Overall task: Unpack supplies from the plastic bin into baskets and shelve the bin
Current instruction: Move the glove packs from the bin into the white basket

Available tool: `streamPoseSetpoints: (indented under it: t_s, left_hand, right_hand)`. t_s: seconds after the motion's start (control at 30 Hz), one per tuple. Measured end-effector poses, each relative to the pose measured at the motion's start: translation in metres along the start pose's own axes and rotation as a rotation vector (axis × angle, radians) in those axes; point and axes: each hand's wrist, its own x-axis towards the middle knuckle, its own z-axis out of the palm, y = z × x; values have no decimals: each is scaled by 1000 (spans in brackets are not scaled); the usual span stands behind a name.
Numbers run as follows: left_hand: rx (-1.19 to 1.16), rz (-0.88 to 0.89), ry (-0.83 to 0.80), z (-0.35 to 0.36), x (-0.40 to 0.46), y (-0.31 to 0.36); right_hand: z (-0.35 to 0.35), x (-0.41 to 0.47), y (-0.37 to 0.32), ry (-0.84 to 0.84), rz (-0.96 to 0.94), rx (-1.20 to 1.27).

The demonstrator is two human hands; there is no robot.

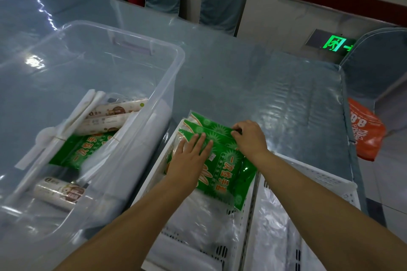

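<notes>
You were in the middle of the unpacking step, settling a stack of green glove packets [222, 156] into the left white basket [154, 174]. Your left hand [189, 160] lay flat and released on the top packet, fingers spread, pressing it down. Your right hand [248, 136] pinched the far right corner of the stack between thumb and fingers, squaring the edges.

The clear plastic bin [154, 77] stood just left of the basket and was not yet empty: one more green packet [81, 152], several paper-wrapped rolls [110, 114] and some white plastic utensils [46, 138] were left inside. The right basket [326, 180] held only clear plastic film, as far as I could tell.

Next, I judged, you needed to let go of the stack and reach left into the bin for the remaining packet; shelving had to wait.

All of it sat on a table [264, 77] under a blue cloth and glossy clear cover. Covered chairs [222, 0] stood at the far side, a lit green exit sign [335, 43] low on the wall, an orange bag [363, 130] off the right edge.
</notes>
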Motion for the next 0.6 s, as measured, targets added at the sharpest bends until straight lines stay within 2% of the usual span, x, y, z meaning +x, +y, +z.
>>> streamPoseSetpoints:
  t_s: [0.2, 0.4, 0.5, 0.6]
  left_hand:
    - [8, 4, 17, 2, 0, -1]
    - [-72, 5, 39, -12, -9, 8]
    - [-214, -1, 179, -45, -23, 17]
    - [-262, 15, 411, -93, -42, 20]
  right_hand:
    - [-9, -1, 3, -130, -35, -62]
    - [-34, -19, -2, -46, -90, -82]
    - [-51, -30, -18, -6, -153, -74]
    - [-77, -35, -48, 144, -254, -52]
